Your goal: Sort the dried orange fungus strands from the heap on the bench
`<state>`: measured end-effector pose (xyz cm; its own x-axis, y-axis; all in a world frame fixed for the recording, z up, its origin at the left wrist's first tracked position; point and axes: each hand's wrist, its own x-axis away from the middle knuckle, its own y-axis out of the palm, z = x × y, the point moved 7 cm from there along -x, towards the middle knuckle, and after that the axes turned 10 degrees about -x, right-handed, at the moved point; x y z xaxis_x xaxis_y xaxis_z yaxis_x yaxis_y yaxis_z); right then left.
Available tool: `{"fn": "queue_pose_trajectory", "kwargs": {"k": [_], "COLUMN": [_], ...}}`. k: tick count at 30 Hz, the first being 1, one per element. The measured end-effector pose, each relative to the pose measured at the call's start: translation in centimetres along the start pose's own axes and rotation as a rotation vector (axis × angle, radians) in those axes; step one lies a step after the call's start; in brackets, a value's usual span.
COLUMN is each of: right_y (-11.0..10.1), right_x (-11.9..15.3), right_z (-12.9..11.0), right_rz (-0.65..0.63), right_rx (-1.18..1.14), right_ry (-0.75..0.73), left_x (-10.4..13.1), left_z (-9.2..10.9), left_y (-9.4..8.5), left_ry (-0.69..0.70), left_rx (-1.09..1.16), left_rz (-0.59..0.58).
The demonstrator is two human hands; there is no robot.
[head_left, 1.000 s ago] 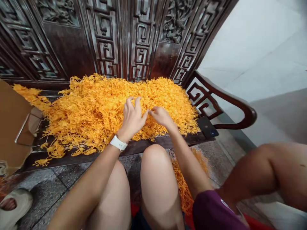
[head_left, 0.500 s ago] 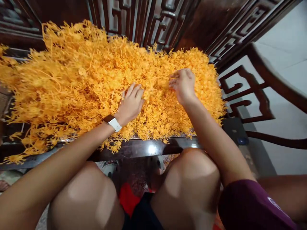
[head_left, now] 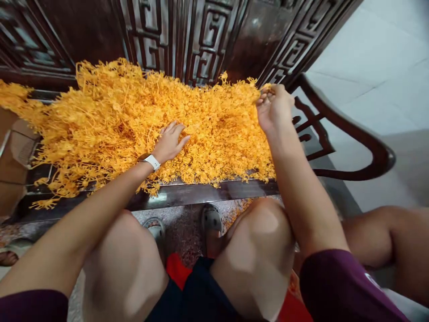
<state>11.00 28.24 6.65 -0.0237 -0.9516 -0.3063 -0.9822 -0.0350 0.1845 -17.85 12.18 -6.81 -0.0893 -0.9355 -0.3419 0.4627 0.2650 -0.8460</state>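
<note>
No words, labels, brands or numbers are showing legibly. A small, curved white mark [head_left: 371, 281] is sitting on the purple right sleeve [head_left: 335, 286], but it is showing only in part and is not forming any letter or sign that can be read.
</note>
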Motion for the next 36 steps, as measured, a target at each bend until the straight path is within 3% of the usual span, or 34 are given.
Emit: {"fn": "queue_pose_trajectory", "kwargs": {"k": [3, 5, 10, 13, 15, 17, 19, 20, 22, 24, 26, 29, 33, 36], "right_y": [1.9, 1.7, -3.4, -5.9, -6.7, -6.8, -6.3, -5.9, -5.0, -4.1, -3.4, -2.5, -2.5, -2.6], "right_x": [3.2, 5.0, 6.5, 7.6, 8.8, 10.4, 11.9, 12.7, 14.2, 15.6, 16.8, 18.1, 18.6, 18.1], "right_z": [-3.3, -5.8, -12.4, -14.6, -14.9, -14.6, -14.4, -14.3, -14.3, -14.1, -13.7, -12.6, -10.8, -9.5], "right_rz": [-0.080, -0.060, 0.046, 0.035, 0.041, 0.053, 0.028, -0.005, -0.092, -0.167, -0.220, -0.292, -0.313, -0.256], "right_rx": [0.033, 0.004, -0.184, -0.191, -0.246, -0.328, -0.387, -0.398, -0.386, -0.369, -0.368, -0.369, -0.290, -0.282], "right_ry": [-0.079, -0.107, -0.179, -0.152, -0.081, -0.006, 0.051, 0.069, 0.100, 0.141, 0.199, 0.280, 0.349, 0.375], "left_x": [0.1, 0.2, 0.9, 0.9, 0.7, 0.4, 0.3, 0.4, 0.6, 0.7, 0.5, -0.1, -0.6, -0.3], "left_z": [0.5, 0.7, -0.2, -0.3, 0.5, 2.8, 6.7, 9.2, 14.2, 18.6, 21.4, 22.7, 21.8, 21.2], "left_y": [-0.8, -1.3, -1.9, -1.9, -2.1, -3.0, -4.6, -5.6, -7.0, -6.8, -5.8, -4.1, -2.7, -1.3], "left_ry": [-0.009, -0.015, -0.022, -0.015, -0.049, -0.078, -0.059, -0.027, 0.041, 0.148, 0.213, 0.213, 0.125, 0.062], "left_rx": [-0.032, -0.036, -0.006, -0.044, -0.082, -0.133, -0.156, -0.130, 0.049, 0.342, 0.567, 0.705, 0.768, 0.881], "left_rz": [-0.005, -0.010, 0.007, -0.014, -0.048, -0.066, 0.012, 0.106, 0.253, 0.278, 0.254, 0.210, 0.129, -0.018]}}
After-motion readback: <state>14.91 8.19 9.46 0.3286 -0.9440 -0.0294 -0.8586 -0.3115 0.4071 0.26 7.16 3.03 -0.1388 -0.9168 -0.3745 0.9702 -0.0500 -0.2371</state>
